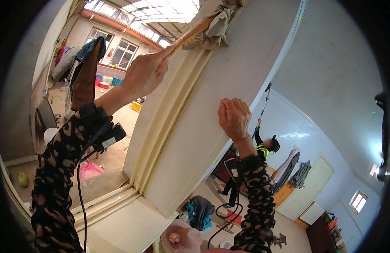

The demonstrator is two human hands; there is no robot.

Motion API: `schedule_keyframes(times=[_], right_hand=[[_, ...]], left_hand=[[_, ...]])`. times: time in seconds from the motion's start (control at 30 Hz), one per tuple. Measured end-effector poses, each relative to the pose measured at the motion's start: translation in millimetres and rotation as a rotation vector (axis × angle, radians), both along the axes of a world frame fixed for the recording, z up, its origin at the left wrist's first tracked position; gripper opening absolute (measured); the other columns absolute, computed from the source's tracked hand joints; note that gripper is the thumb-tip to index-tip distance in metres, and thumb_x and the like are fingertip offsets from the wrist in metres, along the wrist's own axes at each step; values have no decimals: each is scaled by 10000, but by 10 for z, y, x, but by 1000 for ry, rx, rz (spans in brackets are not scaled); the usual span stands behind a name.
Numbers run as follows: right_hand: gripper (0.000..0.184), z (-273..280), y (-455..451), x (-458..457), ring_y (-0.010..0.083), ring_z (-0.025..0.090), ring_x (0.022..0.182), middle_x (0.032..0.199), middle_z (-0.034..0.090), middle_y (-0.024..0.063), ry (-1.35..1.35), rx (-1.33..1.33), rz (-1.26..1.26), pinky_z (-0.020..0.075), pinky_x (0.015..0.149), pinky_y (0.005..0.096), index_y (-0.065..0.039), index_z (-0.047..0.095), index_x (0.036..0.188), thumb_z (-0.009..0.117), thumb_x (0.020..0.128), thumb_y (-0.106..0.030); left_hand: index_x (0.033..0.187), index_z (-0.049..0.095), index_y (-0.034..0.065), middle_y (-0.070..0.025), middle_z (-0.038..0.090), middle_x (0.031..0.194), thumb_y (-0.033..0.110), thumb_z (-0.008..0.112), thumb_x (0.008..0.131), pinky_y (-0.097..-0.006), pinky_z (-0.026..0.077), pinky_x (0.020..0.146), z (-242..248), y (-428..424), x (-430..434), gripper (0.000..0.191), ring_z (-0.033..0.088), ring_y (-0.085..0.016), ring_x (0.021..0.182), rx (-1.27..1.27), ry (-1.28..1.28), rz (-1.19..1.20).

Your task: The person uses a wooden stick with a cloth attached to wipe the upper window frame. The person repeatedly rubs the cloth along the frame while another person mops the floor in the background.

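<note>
My left hand, raised at the upper left, grips the end of a wooden stick. A grey-beige cloth is bunched around the stick's far end, against the top of the cream window frame. My right hand is closed in a fist in front of the pale wall beside the frame. Whether anything small is inside that fist cannot be told. Both forearms wear patterned dark sleeves, with a small black device and cable at each wrist.
A person in a yellow vest holds up a long pole in the room at right. Below lie a pink hat and a dark bundle of cloth. Clothes hang outside the window. A windowsill runs along the bottom.
</note>
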State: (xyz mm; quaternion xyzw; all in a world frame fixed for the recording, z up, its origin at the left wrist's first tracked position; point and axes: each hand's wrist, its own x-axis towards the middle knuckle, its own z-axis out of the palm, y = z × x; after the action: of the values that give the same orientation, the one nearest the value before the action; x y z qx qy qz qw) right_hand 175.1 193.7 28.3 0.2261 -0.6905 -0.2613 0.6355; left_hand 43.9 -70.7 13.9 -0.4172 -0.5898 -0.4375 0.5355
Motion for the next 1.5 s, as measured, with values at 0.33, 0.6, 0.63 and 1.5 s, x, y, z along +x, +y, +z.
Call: schedule_keyframes(times=[0.33, 0.6, 0.63, 1.5], right_hand=[[80, 1, 6, 29, 229, 554, 630, 667, 525, 43, -25, -17, 12, 459, 605, 339, -77, 588, 745, 661, 745, -46], [76, 11, 16, 11, 235, 556, 623, 672, 536, 42, -5, -5, 50, 462, 606, 345, -85, 598, 751, 657, 744, -38], [76, 11, 21, 16, 235, 556, 623, 671, 536, 42, -7, -9, 49, 461, 604, 345, -85, 599, 752, 657, 746, -37], [86, 20, -7, 38, 236, 546, 595, 656, 536, 56, -19, 12, 82, 438, 565, 344, -60, 602, 754, 669, 748, -5]], left_hand=[[1303, 519, 69, -218, 652, 851, 184, 474, 921, -432, 512, 703, 106, -15, -76, 401, 653, -355, 777, 14, -82, 37], [1065, 574, -97, -149, 611, 721, 174, 546, 865, -315, 520, 445, -283, -133, 23, 337, 632, -196, 479, -87, -595, -265], [1057, 571, -95, -147, 610, 710, 169, 543, 867, -319, 524, 447, -311, -128, 25, 326, 630, -200, 479, -82, -587, -276], [1496, 104, 94, -190, 583, 802, -10, 429, 892, -400, 494, 476, -359, 219, 91, 694, 561, -284, 506, -282, -455, -186]])
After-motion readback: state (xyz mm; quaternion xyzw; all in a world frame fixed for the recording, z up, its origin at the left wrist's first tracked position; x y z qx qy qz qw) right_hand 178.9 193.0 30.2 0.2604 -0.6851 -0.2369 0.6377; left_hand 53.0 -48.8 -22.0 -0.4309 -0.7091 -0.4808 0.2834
